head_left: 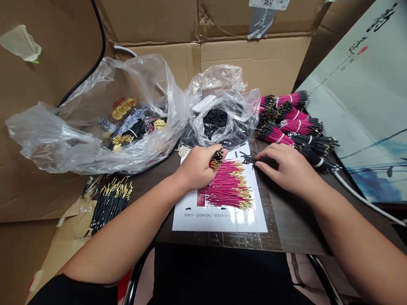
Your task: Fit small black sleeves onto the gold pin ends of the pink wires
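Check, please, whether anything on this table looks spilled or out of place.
Two small black pieces lie near the bottom of the white sheet, away from the loose heap by the right hand. They look like strays, possibly dropped.

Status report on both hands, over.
Left hand closed on wire bundle. Right hand at small black pieces. Pink wires lie between, on white paper.
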Available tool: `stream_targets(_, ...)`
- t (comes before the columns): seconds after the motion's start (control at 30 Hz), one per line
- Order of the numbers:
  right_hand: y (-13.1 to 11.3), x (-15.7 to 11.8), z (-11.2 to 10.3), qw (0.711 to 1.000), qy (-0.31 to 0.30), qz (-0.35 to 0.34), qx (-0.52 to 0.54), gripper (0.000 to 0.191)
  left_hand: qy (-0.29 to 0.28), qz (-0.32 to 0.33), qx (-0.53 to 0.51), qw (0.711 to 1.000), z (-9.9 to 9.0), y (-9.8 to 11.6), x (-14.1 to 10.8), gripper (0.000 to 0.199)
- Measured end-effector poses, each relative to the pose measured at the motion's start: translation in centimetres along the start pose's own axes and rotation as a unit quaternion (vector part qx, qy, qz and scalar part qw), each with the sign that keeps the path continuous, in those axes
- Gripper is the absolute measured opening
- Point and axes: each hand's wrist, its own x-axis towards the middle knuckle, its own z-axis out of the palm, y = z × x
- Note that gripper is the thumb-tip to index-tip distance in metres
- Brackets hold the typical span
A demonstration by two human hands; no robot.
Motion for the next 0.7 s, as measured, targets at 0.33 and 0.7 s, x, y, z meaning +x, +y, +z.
stream_targets(0.33, -0.6, 0.1, 1.3, 1.0, -0.002, 0.016, -0.021, 0.021, -0.071, 0.026, 0.087, 0.993, 0.3, 0.8, -0.4, 0.025)
stream_targets(0.7, -1.1, 0.8, 1.8, 0.999, 0.018, 0.044, -0.007, 0.017, -0.088, 0.031, 0.103, 0.99, 0.3, 1.3, -0.5, 0.029)
